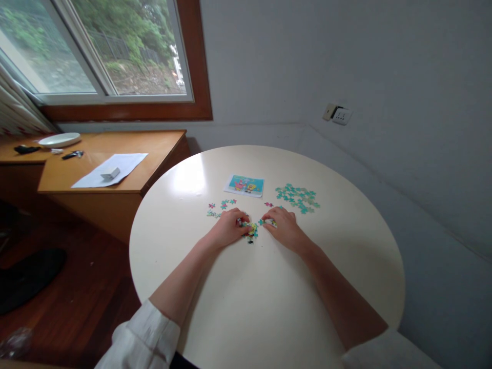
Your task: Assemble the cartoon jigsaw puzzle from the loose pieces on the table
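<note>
On the round white table (246,307), a small cluster of joined jigsaw pieces (251,231) in yellow and teal lies in front of me. My left hand (232,225) pinches at the cluster's left side, partly covering it. Just to the right, my right hand (282,228) has its fingers closed on a teal and yellow jigsaw piece (270,222), a little apart from the cluster. Beyond the hands lies a picture card (245,185) with pink and yellow cartoon figures on blue.
Loose teal pieces (298,197) are spread at the right back, several more pieces (224,205) at the left. A pink piece (268,204) lies between. A wooden desk (161,154) with paper (126,163) and a white plate (59,139) stands left, under the window.
</note>
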A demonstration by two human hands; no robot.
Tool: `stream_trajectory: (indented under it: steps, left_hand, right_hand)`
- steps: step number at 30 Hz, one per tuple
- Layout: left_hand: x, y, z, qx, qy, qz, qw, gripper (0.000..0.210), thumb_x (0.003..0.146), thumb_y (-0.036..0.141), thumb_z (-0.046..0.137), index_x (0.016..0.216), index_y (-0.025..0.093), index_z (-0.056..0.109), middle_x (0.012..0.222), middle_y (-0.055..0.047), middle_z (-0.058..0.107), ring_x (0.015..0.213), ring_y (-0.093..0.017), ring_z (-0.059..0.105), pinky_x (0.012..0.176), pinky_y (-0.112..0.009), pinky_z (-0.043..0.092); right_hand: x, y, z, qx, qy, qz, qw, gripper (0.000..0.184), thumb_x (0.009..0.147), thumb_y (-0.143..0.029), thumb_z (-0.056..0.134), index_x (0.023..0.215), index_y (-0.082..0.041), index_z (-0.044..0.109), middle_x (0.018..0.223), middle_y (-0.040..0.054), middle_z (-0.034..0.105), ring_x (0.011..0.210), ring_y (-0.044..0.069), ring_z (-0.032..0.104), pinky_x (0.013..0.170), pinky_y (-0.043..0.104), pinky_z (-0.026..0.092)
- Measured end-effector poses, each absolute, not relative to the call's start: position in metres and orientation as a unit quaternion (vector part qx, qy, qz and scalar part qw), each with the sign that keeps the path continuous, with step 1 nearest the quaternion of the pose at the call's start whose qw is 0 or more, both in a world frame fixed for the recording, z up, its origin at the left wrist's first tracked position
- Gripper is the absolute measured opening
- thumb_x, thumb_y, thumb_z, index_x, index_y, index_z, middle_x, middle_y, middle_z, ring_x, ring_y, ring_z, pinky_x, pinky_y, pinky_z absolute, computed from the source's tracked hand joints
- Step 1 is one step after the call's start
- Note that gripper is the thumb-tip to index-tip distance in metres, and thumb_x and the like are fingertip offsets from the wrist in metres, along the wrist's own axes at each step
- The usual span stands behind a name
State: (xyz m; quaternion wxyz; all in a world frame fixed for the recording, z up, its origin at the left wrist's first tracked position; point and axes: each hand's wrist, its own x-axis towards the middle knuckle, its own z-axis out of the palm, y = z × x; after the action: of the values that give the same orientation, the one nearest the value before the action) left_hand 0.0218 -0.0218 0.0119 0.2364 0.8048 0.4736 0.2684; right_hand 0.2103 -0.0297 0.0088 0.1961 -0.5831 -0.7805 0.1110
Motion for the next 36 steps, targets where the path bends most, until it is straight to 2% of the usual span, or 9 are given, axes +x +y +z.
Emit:
stream_trajectory:
  steps: [8,13,17,22,28,36]
  left_hand:
    - [0.024,-0.024,0.014,0.823,0.454,0.25,0.234,0.02,0.063,0.025,0.067,0.082,0.019,0.066,0.083,-0.002,0.058,0.063,-0.01,0.053,0.067,-0.024,0.043]
    - [0.023,-0.024,0.012,0.828,0.449,0.247,0.227,0.017,0.064,0.025,0.066,0.08,0.02,0.066,0.081,-0.002,0.058,0.064,-0.01,0.053,0.068,-0.024,0.043]
    - [0.023,-0.024,0.011,0.829,0.447,0.249,0.228,0.016,0.064,0.024,0.065,0.08,0.02,0.066,0.082,-0.002,0.058,0.064,-0.01,0.053,0.068,-0.024,0.042]
    - [0.024,-0.024,0.011,0.834,0.44,0.246,0.226,0.012,0.065,0.022,0.064,0.077,0.02,0.066,0.081,-0.001,0.058,0.064,-0.01,0.052,0.067,-0.023,0.042]
    - [0.025,-0.025,0.013,0.838,0.439,0.236,0.224,0.01,0.066,0.022,0.062,0.075,0.019,0.065,0.076,-0.001,0.058,0.066,-0.011,0.052,0.065,-0.023,0.04]
    - [0.024,-0.025,0.015,0.834,0.446,0.229,0.23,0.009,0.066,0.022,0.063,0.075,0.019,0.065,0.077,-0.001,0.059,0.069,-0.012,0.053,0.066,-0.023,0.04]
  right_hand:
    - [0.212,-0.034,0.011,-0.576,-0.792,0.105,0.171,0.01,0.075,-0.019,0.056,0.085,-0.02,0.057,0.102,0.0055,0.058,0.102,0.023,0.046,0.084,0.038,0.03]
    - [0.212,-0.032,0.013,-0.567,-0.793,0.117,0.191,0.01,0.072,-0.018,0.059,0.082,-0.019,0.057,0.094,0.0041,0.063,0.093,0.02,0.052,0.083,0.036,0.031]
    - [0.211,-0.031,0.019,-0.556,-0.79,0.154,0.205,0.008,0.07,-0.014,0.06,0.077,-0.019,0.058,0.079,0.0013,0.066,0.078,0.016,0.059,0.08,0.033,0.034]
    - [0.208,-0.033,0.024,-0.547,-0.779,0.196,0.233,0.008,0.07,-0.011,0.056,0.073,-0.018,0.059,0.071,0.0015,0.066,0.069,0.013,0.06,0.072,0.027,0.041]
    - [0.206,-0.034,0.029,-0.541,-0.747,0.272,0.273,0.007,0.07,-0.012,0.053,0.071,-0.017,0.059,0.071,0.0022,0.066,0.067,0.013,0.06,0.066,0.024,0.044]
    - [0.205,-0.035,0.027,-0.517,-0.746,0.329,0.261,0.008,0.068,-0.017,0.052,0.07,-0.015,0.06,0.068,0.003,0.065,0.063,0.013,0.058,0.063,0.024,0.046]
